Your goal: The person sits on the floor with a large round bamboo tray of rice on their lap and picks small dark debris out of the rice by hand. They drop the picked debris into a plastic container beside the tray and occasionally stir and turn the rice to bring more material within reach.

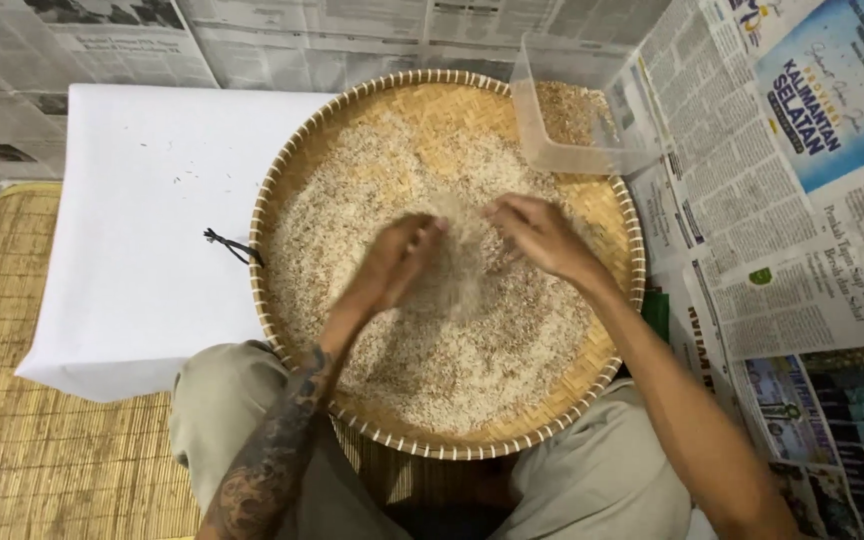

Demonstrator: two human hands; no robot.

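Note:
A round woven bamboo tray [282,180] rests on my lap, covered with pale rice grains [372,180]. My left hand [397,262] and my right hand [537,235] hover close together over the tray's middle. Both are cupped, and a blurred stream of grains [460,265] falls between them onto the heap. The fingers of each hand are curled around loose rice. My left forearm is tattooed.
A clear plastic container [577,120] with some rice leans on the tray's far right rim. A white cloth [142,230] lies to the left with a small black cord [230,245] beside the tray. Newspaper sheets [792,200] cover the floor; a woven mat [32,440] lies at left.

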